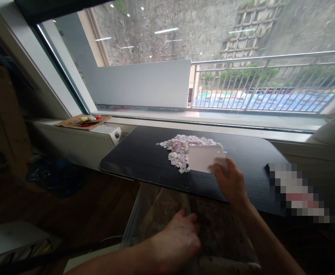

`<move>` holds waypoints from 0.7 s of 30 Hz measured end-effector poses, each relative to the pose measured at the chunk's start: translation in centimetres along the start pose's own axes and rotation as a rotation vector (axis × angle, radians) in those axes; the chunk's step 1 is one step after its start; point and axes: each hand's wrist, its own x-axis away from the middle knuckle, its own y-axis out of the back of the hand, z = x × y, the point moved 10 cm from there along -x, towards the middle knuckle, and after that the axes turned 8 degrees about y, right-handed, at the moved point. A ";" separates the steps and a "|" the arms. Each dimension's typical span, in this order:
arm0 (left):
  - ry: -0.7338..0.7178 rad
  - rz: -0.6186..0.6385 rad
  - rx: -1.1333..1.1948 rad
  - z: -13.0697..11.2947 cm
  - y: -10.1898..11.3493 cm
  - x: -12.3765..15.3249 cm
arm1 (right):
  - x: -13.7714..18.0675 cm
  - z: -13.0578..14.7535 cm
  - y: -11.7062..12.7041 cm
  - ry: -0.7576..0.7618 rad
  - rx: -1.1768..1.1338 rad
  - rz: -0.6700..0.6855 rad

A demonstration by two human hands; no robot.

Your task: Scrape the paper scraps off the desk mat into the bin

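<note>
My right hand (pixel 230 181) is closed on the near right edge of a flat white card (pixel 202 157), tilted over the black table (pixel 144 152). Left of and behind the card lies a heap of small white paper pieces (pixel 179 152), some with pinkish marks; the card hides part of it. Below the table's front edge, my left hand (pixel 181 233) has its fingers curled at the right side of a see-through plastic container (pixel 153 210). Whether that is a bag or a stiff box I cannot tell.
A blurred-out object (pixel 296 191) lies at the table's right end. On the white radiator (pixel 75 141) at left rests brown cardboard (pixel 67 123) with small coloured items. A dark plastic bag (pixel 55 175) sits on the floor. Beyond the table is a large window (pixel 170 42).
</note>
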 end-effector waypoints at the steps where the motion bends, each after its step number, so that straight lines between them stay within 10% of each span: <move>1: 0.001 0.003 0.006 0.0 0.1 0.0 | 0.1 -0.1 0.4 0.002 0.021 -0.004; 21: 0.043 0.054 0.045 0.2 -0.2 -0.4 | 2.7 -1.8 5.6 -0.108 0.112 0.102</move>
